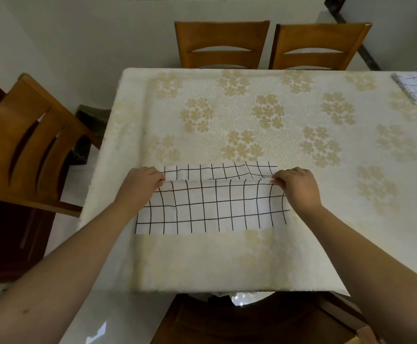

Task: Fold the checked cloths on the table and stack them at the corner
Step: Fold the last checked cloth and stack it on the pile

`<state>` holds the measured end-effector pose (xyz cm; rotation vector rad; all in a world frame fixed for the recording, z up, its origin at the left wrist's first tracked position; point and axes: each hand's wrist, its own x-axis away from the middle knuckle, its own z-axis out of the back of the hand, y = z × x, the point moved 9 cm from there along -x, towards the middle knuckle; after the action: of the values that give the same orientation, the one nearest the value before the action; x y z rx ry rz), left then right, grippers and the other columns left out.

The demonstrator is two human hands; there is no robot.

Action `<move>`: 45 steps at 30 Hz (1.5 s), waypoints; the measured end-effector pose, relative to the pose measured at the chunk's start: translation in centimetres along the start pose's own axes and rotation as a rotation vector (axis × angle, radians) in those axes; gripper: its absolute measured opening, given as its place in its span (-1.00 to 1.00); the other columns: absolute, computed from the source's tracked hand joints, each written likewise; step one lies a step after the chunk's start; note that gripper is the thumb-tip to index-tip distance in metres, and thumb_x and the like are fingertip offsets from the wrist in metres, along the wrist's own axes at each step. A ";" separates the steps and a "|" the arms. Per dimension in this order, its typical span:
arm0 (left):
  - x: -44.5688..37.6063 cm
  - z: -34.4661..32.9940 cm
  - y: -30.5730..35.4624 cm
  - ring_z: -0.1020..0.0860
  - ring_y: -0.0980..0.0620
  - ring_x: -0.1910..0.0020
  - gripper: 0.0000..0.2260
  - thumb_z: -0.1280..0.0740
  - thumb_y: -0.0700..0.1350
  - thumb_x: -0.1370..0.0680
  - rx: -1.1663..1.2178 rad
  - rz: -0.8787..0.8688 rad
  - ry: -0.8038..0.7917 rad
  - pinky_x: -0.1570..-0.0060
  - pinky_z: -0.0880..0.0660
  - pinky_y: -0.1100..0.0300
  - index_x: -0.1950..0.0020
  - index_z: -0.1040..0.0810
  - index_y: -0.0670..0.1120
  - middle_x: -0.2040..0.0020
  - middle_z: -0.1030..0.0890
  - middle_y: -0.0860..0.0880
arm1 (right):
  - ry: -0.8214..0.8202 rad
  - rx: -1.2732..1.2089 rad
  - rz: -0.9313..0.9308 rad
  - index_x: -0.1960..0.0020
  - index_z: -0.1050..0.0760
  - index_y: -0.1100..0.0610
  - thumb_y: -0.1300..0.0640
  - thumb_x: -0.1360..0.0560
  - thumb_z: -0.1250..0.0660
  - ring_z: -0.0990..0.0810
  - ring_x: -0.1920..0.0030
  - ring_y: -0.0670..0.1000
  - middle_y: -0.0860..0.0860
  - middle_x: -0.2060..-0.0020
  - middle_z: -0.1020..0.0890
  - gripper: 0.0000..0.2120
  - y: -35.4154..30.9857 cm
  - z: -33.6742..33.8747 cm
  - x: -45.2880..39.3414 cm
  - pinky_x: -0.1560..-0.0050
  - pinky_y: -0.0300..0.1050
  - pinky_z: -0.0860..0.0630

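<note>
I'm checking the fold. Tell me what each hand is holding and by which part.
Both hold the checked cloth: the left hand pinches the left end of its folded-over edge, the right hand the right end.

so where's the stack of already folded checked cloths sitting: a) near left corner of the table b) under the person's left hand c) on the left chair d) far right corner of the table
d, the folded checked cloths lie at the table's far right corner.

No legible text anywhere.
</note>
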<state>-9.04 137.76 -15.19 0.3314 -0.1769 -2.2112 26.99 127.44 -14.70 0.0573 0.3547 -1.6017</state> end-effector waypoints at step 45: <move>20.2 -5.5 -4.3 -0.52 -0.14 -0.09 -0.71 -0.37 -0.18 -0.52 0.504 0.988 0.148 -0.17 -0.48 0.01 -0.24 -0.52 -0.15 -0.24 -0.43 -0.16 | -0.357 -0.035 0.114 -0.30 -0.49 0.10 0.02 -0.45 -0.12 -0.52 -0.24 0.11 0.06 -0.23 -0.57 -0.54 -17.8 -8.5 15.0 -0.21 0.05 -0.47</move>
<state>-22.48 124.42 -25.05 0.5353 -0.6633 -1.1391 6.99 115.60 -23.17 -0.2297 0.0999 -1.4586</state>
